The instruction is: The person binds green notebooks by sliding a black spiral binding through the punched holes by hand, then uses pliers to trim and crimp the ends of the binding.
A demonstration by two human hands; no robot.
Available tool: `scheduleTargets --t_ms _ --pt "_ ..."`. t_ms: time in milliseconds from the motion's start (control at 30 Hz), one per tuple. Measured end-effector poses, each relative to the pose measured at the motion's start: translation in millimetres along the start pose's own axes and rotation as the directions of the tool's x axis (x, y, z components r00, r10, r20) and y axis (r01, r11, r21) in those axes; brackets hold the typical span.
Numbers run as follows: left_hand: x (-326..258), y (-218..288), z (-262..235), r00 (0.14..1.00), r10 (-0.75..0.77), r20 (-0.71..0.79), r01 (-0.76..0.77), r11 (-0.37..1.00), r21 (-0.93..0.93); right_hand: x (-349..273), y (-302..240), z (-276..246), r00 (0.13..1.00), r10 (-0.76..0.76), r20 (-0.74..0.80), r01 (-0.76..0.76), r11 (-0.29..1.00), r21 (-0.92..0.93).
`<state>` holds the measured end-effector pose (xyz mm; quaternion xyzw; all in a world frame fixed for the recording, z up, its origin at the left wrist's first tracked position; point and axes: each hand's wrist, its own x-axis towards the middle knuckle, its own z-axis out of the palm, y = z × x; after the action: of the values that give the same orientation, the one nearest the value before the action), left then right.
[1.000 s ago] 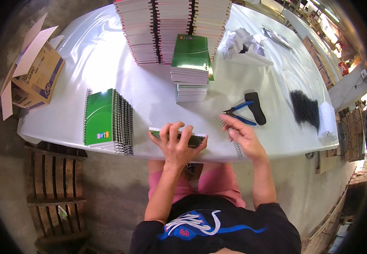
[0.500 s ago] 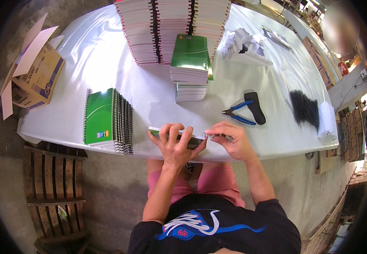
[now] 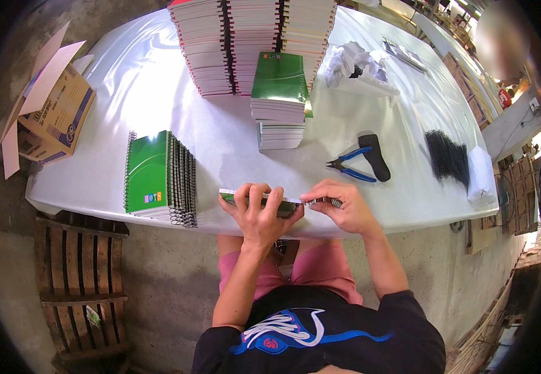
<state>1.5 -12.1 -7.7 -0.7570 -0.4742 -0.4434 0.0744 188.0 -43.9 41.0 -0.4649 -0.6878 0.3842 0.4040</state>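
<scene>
My left hand (image 3: 255, 212) grips a thin green-covered notebook (image 3: 227, 196), held on edge just above the near side of the table. Its fingers wrap over the top and the thumb presses below, hiding much of the cover. My right hand (image 3: 348, 210) pinches a dark spiral binding coil (image 3: 333, 201) between thumb and fingers. The coil's left end meets the notebook's right corner; whether it passes through the holes is too small to tell. To the left stands a stack of spiral-bound green notebooks (image 3: 147, 168). Ahead lies a pile of green notebooks (image 3: 278, 78) without visible coils.
Blue-handled pliers (image 3: 352, 165) lie beside a black pouch (image 3: 374, 157). Black coils (image 3: 448, 159) are heaped at the right. Tall notebook stacks (image 3: 251, 43) and crumpled white wrapping (image 3: 357, 68) occupy the far side. An open carton (image 3: 58, 115) sits at the left edge.
My hands stay almost in place. The end loop of the coil, standing up at the notebook's corner before, now shows lower against it.
</scene>
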Motion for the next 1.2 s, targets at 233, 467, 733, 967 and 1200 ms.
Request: scheduleTargets --t_ms 233,467,733,967,1200 --pt "-0.3 -1.2 3.1 0.999 -0.032 0.041 0.032 0.999 0.008 7.8 -24.4 -1.5 0.960 0.271 0.065 -0.268 0.962 -0.049" --pt "0.3 -4.2 -10.9 0.991 0.026 0.132 -0.024 1.000 -0.017 -0.8 -5.1 -2.5 0.998 -0.016 0.058 0.033 0.947 -0.318" --pt "6.4 -4.4 -13.0 0.991 0.018 0.135 0.000 0.992 -0.130 -4.8 39.6 -80.1 0.870 0.112 -0.479 -0.429 0.650 -0.627" --pt "11.9 -4.0 -16.2 0.988 0.044 0.145 -0.022 0.989 -0.146 -24.9 110.9 -122.2 0.685 0.265 -0.678 -0.629 0.684 -0.369" --pt "10.0 -5.6 -18.5 0.989 0.000 0.147 0.037 0.969 -0.243 -33.6 72.9 -153.4 0.660 0.339 -0.670 -0.678 0.653 -0.337"
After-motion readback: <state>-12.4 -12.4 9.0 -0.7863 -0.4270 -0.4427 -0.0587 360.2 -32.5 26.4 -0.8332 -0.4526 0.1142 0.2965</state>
